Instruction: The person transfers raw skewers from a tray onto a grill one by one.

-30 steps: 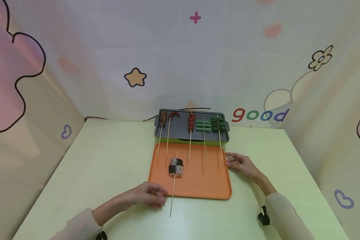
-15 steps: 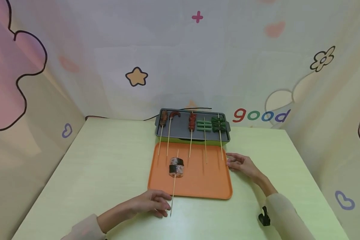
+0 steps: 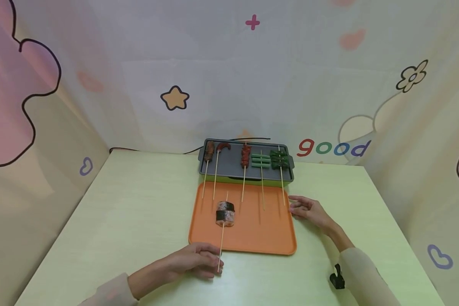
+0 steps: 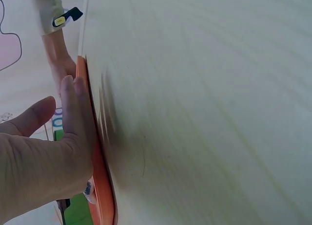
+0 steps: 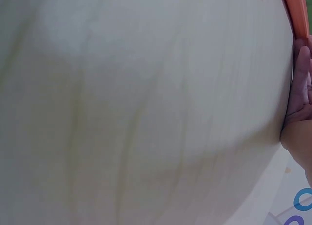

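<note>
In the head view my left hand [image 3: 196,260] is at the front edge of an orange tray [image 3: 264,238]. The stick of a skewer with a black-and-white striped roll [image 3: 225,213] crosses over its fingers. The left wrist view shows the thumb [image 4: 36,117] spread apart from straight fingers. My right hand [image 3: 310,211] rests by the tray's right edge, fingertips right at the rim. The striped roll lies on the left half of the tray, with its stick reaching past the front rim.
Behind the tray stands a grey grill pan [image 3: 231,163] on a green base. On it lie a brown meat skewer [image 3: 209,151], a curled red one [image 3: 224,146], a red meat one [image 3: 245,156] and two green vegetable ones, sticks overhanging the tray. A patterned curtain [image 3: 229,63] surrounds the table [image 3: 137,204].
My left hand has shifted right and slightly nearer along the tray's front, from beside the skewer's stick to overlapping it. The right hand has stayed at the tray's right edge.
</note>
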Demonstrator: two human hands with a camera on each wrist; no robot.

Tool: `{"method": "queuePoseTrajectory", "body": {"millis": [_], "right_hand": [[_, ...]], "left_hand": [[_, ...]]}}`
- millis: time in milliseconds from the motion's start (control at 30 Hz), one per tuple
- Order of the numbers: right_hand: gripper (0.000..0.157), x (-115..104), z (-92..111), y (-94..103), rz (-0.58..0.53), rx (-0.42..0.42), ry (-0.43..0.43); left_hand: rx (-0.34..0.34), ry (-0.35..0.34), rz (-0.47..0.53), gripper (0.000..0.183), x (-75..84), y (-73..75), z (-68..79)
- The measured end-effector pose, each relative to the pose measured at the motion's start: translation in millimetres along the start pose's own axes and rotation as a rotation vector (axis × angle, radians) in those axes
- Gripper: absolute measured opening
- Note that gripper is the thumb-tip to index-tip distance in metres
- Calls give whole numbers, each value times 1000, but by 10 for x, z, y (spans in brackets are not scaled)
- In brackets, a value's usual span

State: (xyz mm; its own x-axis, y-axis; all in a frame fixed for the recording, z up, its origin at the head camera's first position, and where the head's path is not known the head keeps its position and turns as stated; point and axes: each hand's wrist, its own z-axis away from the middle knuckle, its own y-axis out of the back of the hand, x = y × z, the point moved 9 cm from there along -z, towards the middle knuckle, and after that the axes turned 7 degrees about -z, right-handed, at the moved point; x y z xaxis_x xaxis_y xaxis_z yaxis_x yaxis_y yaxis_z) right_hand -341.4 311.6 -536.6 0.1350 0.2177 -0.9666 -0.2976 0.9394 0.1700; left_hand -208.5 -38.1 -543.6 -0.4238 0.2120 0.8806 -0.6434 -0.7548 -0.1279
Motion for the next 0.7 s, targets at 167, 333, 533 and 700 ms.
{"method": "queuePoseTrajectory", "body": {"millis": [167, 333, 533, 700], "right_hand": [[56, 2, -3, -7, -8, -2, 7], [57, 4, -5, -11, -7, -4, 6], [56, 27, -20, 11, -6, -1, 10], [55, 35, -27, 23, -17, -1, 13]], "left_hand": [[26, -4, 26, 59, 52, 24, 9], [36, -16, 47, 60, 79, 38, 2], [51, -40, 57, 57, 79, 56, -22], [54, -42, 66, 55, 88, 54, -27]]}}
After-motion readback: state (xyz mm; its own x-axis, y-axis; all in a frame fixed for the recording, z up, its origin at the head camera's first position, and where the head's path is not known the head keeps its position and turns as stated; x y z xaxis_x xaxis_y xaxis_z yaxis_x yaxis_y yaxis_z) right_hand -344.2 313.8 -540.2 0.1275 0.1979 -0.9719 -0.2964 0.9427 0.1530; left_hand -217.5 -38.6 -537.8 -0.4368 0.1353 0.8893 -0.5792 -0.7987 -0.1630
